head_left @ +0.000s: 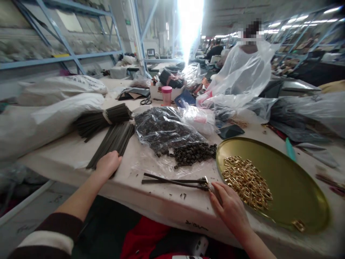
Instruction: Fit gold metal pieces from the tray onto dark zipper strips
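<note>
My left hand (108, 163) rests closed on the near end of a loose stack of thin dark strips (114, 142) on the white table. My right hand (229, 207) pinches the end of a few dark strips (172, 181) lying along the table's front edge, next to the rim of a round gold tray (296, 183). A heap of small gold buckles (246, 181) lies in the tray beside that hand. Small dark beads (191, 153) spill from a clear plastic bag (164, 129) between my hands.
A tied bundle of dark strips (102, 118) lies behind the loose stack. White sacks (54, 108) fill the left. A pink-lidded cup (166, 95), scissors (146, 101) and boxes stand farther back. A person in clear plastic wrap (245, 72) works at the far right.
</note>
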Demonstrator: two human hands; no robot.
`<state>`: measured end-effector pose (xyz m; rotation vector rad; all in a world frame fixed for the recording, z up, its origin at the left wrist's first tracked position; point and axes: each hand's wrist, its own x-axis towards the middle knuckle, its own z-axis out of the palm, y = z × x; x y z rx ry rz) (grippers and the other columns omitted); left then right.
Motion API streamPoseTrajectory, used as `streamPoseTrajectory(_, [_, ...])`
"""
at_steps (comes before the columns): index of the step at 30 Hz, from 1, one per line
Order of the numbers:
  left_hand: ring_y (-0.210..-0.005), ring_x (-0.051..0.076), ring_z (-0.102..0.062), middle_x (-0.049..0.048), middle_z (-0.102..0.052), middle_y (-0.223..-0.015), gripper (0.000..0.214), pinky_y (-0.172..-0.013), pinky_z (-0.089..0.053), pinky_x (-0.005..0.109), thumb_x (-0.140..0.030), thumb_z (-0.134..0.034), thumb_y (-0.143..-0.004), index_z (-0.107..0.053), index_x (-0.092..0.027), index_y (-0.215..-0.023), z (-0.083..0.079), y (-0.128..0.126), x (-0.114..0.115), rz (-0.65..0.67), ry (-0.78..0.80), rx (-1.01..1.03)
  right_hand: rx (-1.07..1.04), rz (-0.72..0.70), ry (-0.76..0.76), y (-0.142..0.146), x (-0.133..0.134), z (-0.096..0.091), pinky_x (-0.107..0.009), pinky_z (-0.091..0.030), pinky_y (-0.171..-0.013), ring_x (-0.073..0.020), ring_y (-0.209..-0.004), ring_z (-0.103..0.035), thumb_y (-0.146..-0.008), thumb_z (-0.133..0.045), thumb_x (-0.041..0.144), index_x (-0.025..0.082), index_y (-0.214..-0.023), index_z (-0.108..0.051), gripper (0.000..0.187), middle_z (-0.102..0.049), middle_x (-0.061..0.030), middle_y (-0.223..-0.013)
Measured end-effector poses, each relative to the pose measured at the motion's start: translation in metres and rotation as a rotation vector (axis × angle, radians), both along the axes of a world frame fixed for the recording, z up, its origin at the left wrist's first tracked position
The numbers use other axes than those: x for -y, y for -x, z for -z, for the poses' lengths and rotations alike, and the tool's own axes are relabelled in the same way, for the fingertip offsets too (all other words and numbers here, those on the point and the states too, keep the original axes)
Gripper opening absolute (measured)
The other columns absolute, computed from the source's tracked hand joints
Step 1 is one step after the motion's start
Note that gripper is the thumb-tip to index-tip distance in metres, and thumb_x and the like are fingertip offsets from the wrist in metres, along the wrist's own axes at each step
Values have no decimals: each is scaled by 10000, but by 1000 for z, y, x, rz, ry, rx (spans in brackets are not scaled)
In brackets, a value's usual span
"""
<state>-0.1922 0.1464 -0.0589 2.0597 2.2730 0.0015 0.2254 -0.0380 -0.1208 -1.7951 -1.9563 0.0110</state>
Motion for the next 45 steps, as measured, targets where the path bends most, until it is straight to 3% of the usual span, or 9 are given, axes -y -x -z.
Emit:
streamPoseTrajectory(5, [-727, 241, -619, 111, -649, -759, 283, -620, -411, 296, -332, -345, -844, -552, -150, -784, -18, -4, 14, -65, -130, 38, 8, -22, -80, -10, 1, 17, -460, -452, -831, -297, -954, -577, -809, -441, 504, 163, -1137, -495, 476, -607, -140, -1059])
streamPoseTrajectory(9, [-792, 177, -592, 61, -622, -829, 280, -704, -402, 248, -342, -288, -888, -509, -170, -884, -44, -32, 55, 59, -242, 130, -115, -17, -109, -14, 1, 17, -437, -474, -789, -297, -940, -586, -796, -446, 523, 194, -1088, -527, 448, -607, -126, -1053])
streamPoseTrajectory(13, [-667, 136, -550, 9, -569, -697, 246, -640, -386, 217, -328, -329, -874, -517, -183, -810, -60, -76, 115, 439, -130, 416, -500, 49, -3, 3, 1, -19, -326, -487, -630, -213, -747, -598, -828, -434, 481, 209, -1008, -566, 352, -608, -73, -880])
streamPoseTrajectory(17, [-589, 119, -493, -5, -535, -630, 206, -552, -333, 207, -267, -389, -826, -522, -181, -694, -59, -104, 158, 704, 234, 575, -1123, -131, 178, 26, -8, -64, -257, -381, -462, -133, -466, -427, -851, -283, 577, 186, -1118, -467, 508, -486, 25, -578])
streamPoseTrajectory(21, [-580, 106, -445, -30, -504, -618, 150, -536, -315, 199, -234, -417, -785, -489, -171, -669, -51, -115, 172, 607, 566, 646, -1411, -68, 253, 35, -7, -82, -223, -271, -437, -93, -426, -312, -850, -440, 463, 207, -730, -469, 284, -359, 73, -470])
streamPoseTrajectory(27, [-592, 106, -497, -31, -540, -672, 147, -548, -375, 205, -276, -481, -757, -497, -160, -847, -60, -156, 178, 295, 977, 1130, -1410, -33, 409, 63, 17, -84, -218, -250, -445, -78, -425, -289, -802, -477, 477, 198, -625, -417, 335, -349, 83, -451])
streamPoseTrajectory(34, [-472, 58, -514, -30, -556, -646, 283, -446, -368, 162, -405, -591, -720, -472, -157, -783, -62, -204, 175, 91, 918, 1516, -1512, -2, 426, 77, 28, -82, -203, -261, -434, -73, -435, -309, -770, -525, 441, 194, -627, -431, 300, -364, 84, -472])
streamPoseTrajectory(42, [-317, -8, -289, -66, -530, -602, 202, -305, -151, 128, -286, -583, -711, -465, -171, -828, -56, -203, 174, 47, 927, 1590, -1903, 52, 553, 72, 19, -74, -187, -260, -409, -56, -407, -334, -741, -577, 394, 189, -579, -393, 321, -385, 80, -474])
streamPoseTrajectory(45, [-305, -9, -239, -75, -518, -574, 191, -302, -123, 132, -262, -572, -714, -459, -184, -846, -53, -201, 174, 28, 976, 1637, -1876, 88, 582, 74, 16, -69, -181, -263, -405, -55, -408, -335, -732, -585, 390, 192, -654, -430, 264, -378, 88, -504])
